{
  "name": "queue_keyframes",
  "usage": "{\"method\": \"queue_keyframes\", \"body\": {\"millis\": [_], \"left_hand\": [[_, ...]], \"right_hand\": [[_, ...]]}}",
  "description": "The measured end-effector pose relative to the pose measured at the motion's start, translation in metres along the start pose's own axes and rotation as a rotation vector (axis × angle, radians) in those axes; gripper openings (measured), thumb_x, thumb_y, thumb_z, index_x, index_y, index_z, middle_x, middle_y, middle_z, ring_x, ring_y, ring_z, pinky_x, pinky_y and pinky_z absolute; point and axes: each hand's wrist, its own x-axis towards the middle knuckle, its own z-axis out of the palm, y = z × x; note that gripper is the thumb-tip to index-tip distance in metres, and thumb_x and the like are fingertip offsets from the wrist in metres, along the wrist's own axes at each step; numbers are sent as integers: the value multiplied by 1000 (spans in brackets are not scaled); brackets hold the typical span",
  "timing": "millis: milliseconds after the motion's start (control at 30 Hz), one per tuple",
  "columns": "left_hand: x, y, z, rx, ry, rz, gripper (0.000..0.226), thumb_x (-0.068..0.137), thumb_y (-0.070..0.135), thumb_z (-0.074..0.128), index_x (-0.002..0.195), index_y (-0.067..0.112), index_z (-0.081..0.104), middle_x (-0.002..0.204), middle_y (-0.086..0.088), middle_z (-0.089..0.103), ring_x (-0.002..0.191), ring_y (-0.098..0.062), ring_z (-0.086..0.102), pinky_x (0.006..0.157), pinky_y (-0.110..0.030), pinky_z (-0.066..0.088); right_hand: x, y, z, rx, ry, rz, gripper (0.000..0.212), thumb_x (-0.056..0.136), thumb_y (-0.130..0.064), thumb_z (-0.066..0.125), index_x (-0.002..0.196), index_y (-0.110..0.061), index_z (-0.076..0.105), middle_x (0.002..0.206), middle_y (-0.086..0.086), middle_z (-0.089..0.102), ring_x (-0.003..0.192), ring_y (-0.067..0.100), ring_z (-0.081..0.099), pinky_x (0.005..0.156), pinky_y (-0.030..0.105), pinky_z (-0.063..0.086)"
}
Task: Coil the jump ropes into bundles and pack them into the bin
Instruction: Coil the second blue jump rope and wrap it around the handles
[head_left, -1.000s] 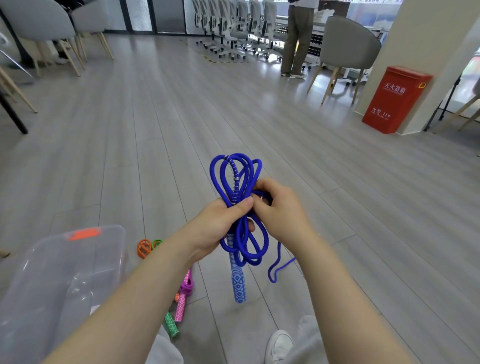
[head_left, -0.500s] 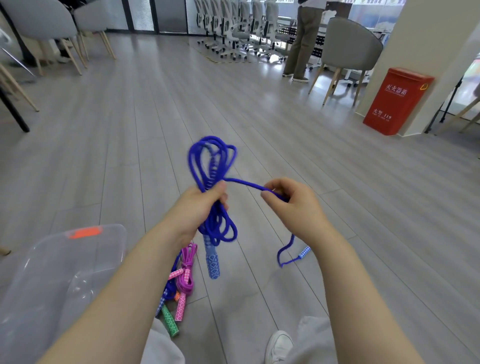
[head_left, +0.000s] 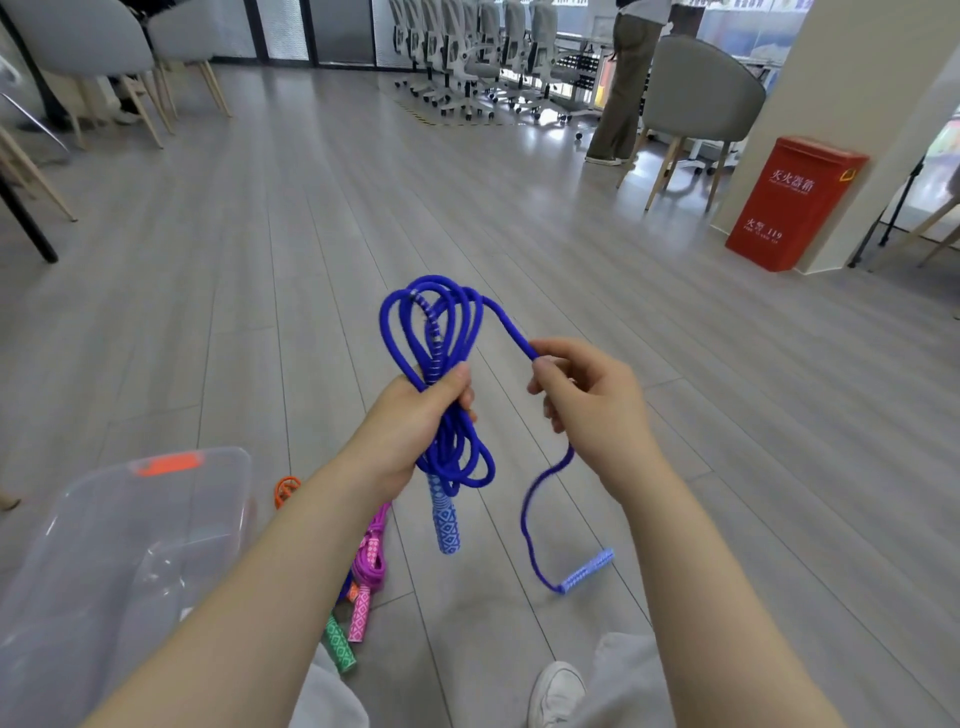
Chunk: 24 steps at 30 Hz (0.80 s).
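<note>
My left hand (head_left: 410, 431) clenches the looped blue braided jump rope (head_left: 441, 364) at mid-scene above the floor; my right hand (head_left: 587, 400) pinches its free tail. I'd wrap that tail tightly around the loops, then drop the bundle into the clear plastic bin (head_left: 156, 499) near left.

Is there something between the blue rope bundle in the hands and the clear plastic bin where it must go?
Nothing visible blocks it. The blue braided jump rope is held by the left hand and right hand; the clear plastic bin sits open, lower left. Only the left forearm crosses that space.
</note>
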Motion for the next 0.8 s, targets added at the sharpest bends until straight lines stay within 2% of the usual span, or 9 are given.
{"method": "queue_keyframes", "body": {"millis": [100, 200, 333, 467, 567, 733, 800], "left_hand": [[-4, -1, 6, -27, -55, -17, 20, 100, 25, 52, 87, 14, 62, 71, 1, 61, 72, -14, 61, 78, -36, 51], [-5, -2, 9, -77, -60, -25, 21, 100, 26, 51, 86, 14, 61, 73, 0, 61, 73, -15, 61, 79, -37, 50], [-4, -3, 11, -104, -48, -11, 22, 100, 26, 51, 85, 14, 62, 75, -1, 62, 75, -17, 61, 82, -40, 50], [-4, -5, 11, -67, -16, -4, 20, 98, 28, 54, 88, 15, 65, 77, 0, 64, 76, -13, 63, 81, -38, 52], [-4, -7, 12, -57, -4, 2, 17, 96, 29, 58, 93, 15, 67, 82, -2, 67, 78, -14, 66, 81, -37, 55], [-3, -10, 12, -22, 25, -22, 18, 94, 31, 60, 105, 18, 66, 91, -8, 71, 89, -23, 69, 85, -46, 57], [-3, -11, 13, -40, 55, -26, 17, 95, 30, 60, 106, 18, 66, 93, -8, 71, 94, -26, 68, 87, -46, 56]], "right_hand": [[1, 2, 8, -34, -30, -25, 21, 96, -18, 56, 103, -32, 70, 69, -6, 63, 59, 2, 51, 62, 25, 42], [-2, 3, 14, -30, -97, -22, 33, 99, -11, 46, 111, -31, 68, 75, -11, 61, 60, -2, 50, 65, 21, 40], [-5, 3, 22, -32, -122, -52, 40, 99, -6, 42, 114, -31, 69, 81, -18, 55, 74, -1, 51, 74, 22, 41], [-6, 2, 27, 6, -97, -60, 32, 95, -5, 51, 107, -29, 68, 75, -10, 59, 62, 2, 52, 61, 16, 44], [-8, -1, 31, 77, -62, -49, 22, 93, -5, 57, 101, -26, 58, 73, -7, 59, 56, -2, 57, 53, 11, 45], [-9, 6, 34, -80, -49, -83, 18, 92, -16, 62, 97, -30, 51, 83, -9, 62, 65, 8, 65, 58, 27, 58], [-9, 7, 34, -128, -82, -68, 13, 94, -22, 60, 99, -31, 51, 87, -9, 63, 69, 11, 66, 58, 24, 57]]}}
